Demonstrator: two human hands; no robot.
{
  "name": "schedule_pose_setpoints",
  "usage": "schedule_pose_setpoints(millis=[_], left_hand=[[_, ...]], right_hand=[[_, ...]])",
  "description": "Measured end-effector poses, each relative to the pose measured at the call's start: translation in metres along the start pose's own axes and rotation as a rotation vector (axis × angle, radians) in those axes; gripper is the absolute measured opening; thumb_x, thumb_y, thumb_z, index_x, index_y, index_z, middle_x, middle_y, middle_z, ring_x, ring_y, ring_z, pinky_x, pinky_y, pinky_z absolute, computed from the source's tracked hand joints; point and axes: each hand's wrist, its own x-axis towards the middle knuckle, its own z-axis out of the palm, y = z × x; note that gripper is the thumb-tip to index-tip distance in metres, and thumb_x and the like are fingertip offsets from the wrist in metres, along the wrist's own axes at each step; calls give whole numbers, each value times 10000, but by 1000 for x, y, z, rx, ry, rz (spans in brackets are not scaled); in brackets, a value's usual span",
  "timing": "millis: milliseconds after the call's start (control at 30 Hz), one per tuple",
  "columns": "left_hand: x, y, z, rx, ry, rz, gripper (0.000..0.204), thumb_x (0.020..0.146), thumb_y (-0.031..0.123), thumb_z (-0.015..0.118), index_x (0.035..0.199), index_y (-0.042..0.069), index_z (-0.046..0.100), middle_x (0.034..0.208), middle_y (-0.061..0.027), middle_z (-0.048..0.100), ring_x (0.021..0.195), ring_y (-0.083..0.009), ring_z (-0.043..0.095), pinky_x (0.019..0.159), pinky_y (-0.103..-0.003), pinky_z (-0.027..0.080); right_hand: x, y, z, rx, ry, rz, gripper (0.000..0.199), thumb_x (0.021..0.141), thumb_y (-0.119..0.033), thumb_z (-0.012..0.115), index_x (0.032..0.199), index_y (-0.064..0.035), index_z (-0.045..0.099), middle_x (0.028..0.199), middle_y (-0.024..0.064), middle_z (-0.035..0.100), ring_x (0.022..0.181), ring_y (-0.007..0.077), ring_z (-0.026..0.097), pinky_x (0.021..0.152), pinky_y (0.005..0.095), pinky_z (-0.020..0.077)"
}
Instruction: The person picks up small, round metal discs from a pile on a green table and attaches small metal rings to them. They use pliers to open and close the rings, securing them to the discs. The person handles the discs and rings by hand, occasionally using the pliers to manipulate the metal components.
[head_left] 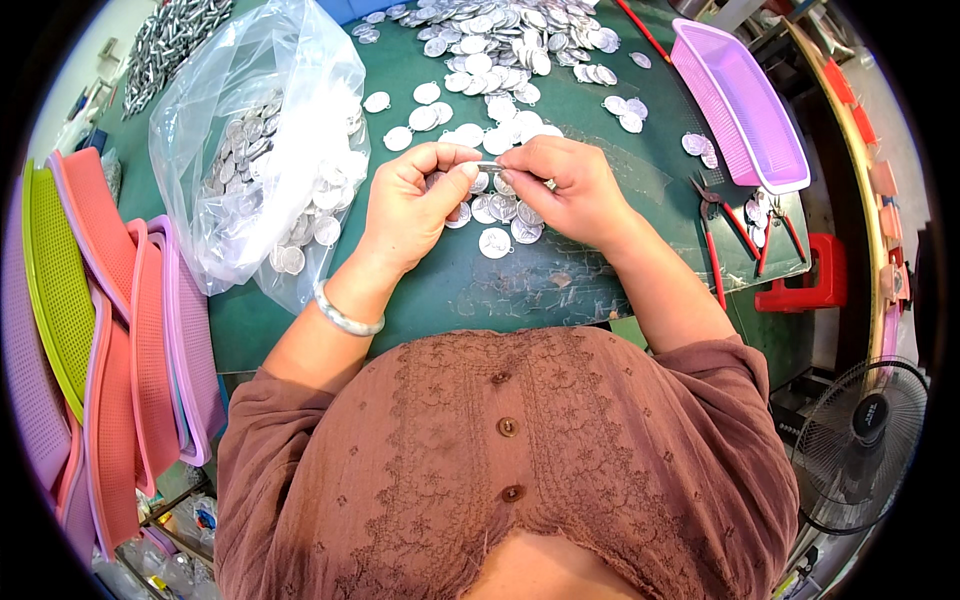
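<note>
Over the green table, my left hand (425, 195) and my right hand (560, 190) meet at one small, thin piece of dark grey metal (489, 167), seen edge-on and pinched at both ends between thumbs and forefingers. It may be one of the medals, but its face is hidden. Just below my fingers lies a small group of round silvery medals (495, 242), each with a little loop on its rim. More loose medals (427, 117) are scattered beyond my hands, in front of a large heap (500, 40).
A clear plastic bag (265, 160) of medals stands at the left, with dark metal pieces (175, 45) behind it. Stacked colourful baskets (120, 300) crowd the left side. At the right are a purple basket (740, 105), red-handled pliers (712, 235), a red stool (815, 275) and a fan (865, 430).
</note>
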Motion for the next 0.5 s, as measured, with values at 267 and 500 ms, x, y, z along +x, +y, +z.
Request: schedule_pose_setpoints(millis=[267, 500], left_hand=[[-1, 1, 1, 24, 15, 11, 143, 808, 88, 556, 919, 4, 589, 646, 4, 533, 546, -38, 462, 478, -161, 365], [0, 0, 1, 19, -7, 11, 135, 812, 94, 547, 907, 6, 586, 657, 6, 533, 532, -40, 455, 471, -164, 363]], right_hand=[[0, 2, 1, -48, -14, -71, 110, 690, 11, 601, 795, -21, 599, 649, 84, 552, 573, 204, 540, 510, 271, 422], [-1, 1, 0, 31, -51, -17, 89, 708, -9, 597, 797, -10, 595, 661, 83, 563, 596, 174, 543, 541, 265, 423]])
